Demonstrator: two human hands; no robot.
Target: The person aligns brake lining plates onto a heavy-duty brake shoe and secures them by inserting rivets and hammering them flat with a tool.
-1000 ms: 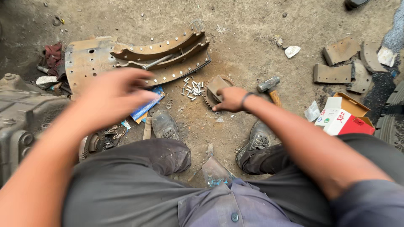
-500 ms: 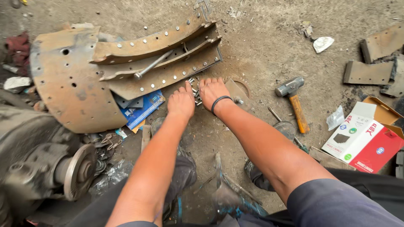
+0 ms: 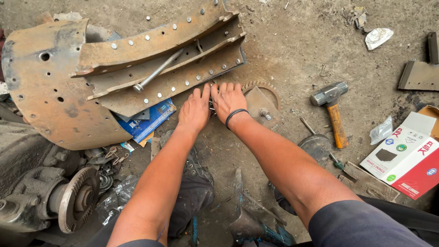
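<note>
Rivets (image 3: 211, 106) cupped between left hand (image 3: 195, 111) and right hand (image 3: 230, 98), pressed together | brake shoe (image 3: 169, 59) just ahead | risk: rivets scattered in dirt if gaps are left.

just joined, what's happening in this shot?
A person crouches on a dirt floor, both hands flat on the ground side by side. The left hand and right hand cover a small pile of metal bits at the edge of the rusty brake shoes. A toothed metal piece lies right beside the right hand. A hammer lies untouched to the right, near a red and white box.
</note>
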